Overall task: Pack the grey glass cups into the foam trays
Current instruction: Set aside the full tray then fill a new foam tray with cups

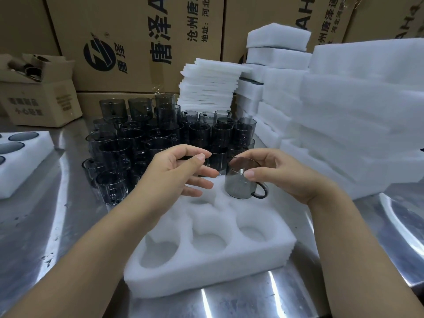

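A steel tabletop point(57, 226) runs under everything, with printed cardboard boxes point(137, 42) walled up along the far side. Stacks of white foam blocks point(355, 122) fill the right, and a pile of thinner foam sheets point(208, 88) stands beside them.

Just in front of me lies a foam tray point(206, 278), its near row of round pockets bare. My right hand point(286, 177) grips one grey glass cup point(238, 187) by the rim, thumb on the near side and fingers curled over the far side. The cup is upright at the tray's far right pocket, handle pointing right (whether its base touches the foam, I can't tell).

My left hand point(179, 173) hovers over the tray's far left, fingers loose and spread, holding nothing.

Beyond the tray crowd the remaining cups point(160, 134), some stacked. At the far left edge sits another tray point(23, 171) with cups in its pockets.
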